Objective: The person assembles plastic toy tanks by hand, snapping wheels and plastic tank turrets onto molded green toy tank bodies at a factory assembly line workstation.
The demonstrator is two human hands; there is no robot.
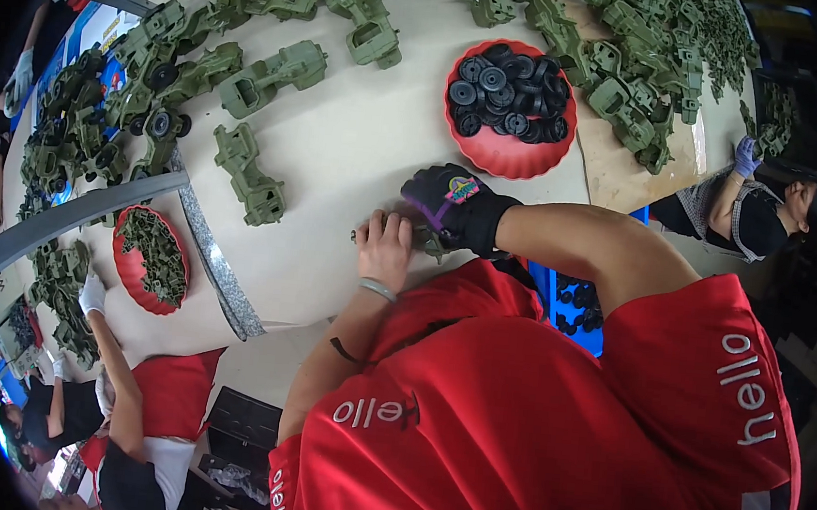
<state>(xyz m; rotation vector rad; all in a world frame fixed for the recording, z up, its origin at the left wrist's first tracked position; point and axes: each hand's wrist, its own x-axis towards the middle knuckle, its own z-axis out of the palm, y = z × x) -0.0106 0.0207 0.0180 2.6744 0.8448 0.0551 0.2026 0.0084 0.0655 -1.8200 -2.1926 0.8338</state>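
Observation:
At the table's near edge, my left hand (385, 248) is bare, its fingers closed over a green plastic toy vehicle body (432, 245). My right hand (453, 207), in a black glove with purple trim, bends over the same piece from the other side. Both hands cover most of it, so whether a wheel is in my right fingers cannot be seen. Beyond my right hand stands a red scalloped plate (506, 159) with a heap of black toy wheels (503, 88). A loose green vehicle body (248, 175) lies to the left of my hands.
Green vehicle bodies (627, 90) pile up along the far side and left. A grey bar (71, 226) crosses at left, near another red plate (126, 264) of small green parts. Beside my waist sits a blue bin (590, 343) of black wheels. Co-workers' gloved hands (91, 293) work nearby.

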